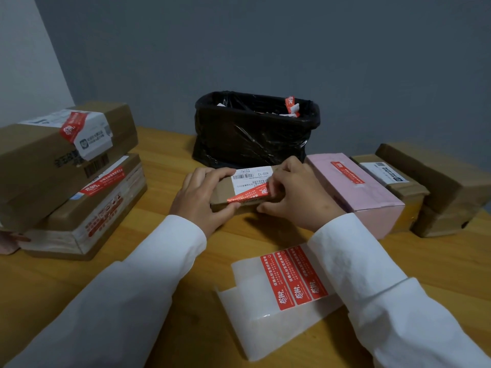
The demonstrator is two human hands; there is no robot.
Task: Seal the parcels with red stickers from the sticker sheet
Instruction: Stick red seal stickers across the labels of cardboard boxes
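A small brown parcel (225,191) with a white shipping label lies in the middle of the wooden table (164,160). My left hand (202,197) grips its left end. My right hand (297,193) holds its right end and presses a red sticker (245,196) across its near top edge. The sticker sheet (281,293) lies in front of me, with three red stickers on its white backing, partly under my right sleeve.
Two stacked cardboard boxes (63,166) with red stickers stand at left. A pink box (356,187) with a red sticker and brown parcels (430,187) sit at right. A black-lined bin (255,126) holding scraps stands behind the parcel.
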